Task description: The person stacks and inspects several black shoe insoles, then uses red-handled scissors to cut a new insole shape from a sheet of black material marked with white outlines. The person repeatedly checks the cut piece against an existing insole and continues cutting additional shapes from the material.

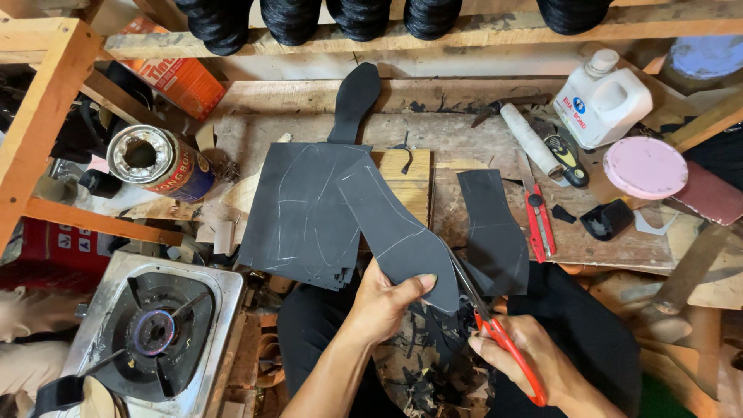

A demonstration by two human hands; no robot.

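Off the near edge of the workbench (619, 251), over the lap: left hand (385, 303) pinching a dark, chalk-marked shoe-shaped piece (398, 232), thumb on top. Right hand (534, 358) clenched through red-handled scissors (495, 329), blades biting the piece's right edge. Seemingly mid-cut along the outline. Next, probably: turning the piece to feed the curve. Beyond, on the bench: stacked dark sheets (298, 217), another cut piece (495, 232), red utility knife (539, 220).

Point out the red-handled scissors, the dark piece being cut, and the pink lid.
red-handled scissors (507, 344), head view, on the red handle.
dark piece (398, 232), head view, mid-surface.
pink lid (645, 167), head view, top face.
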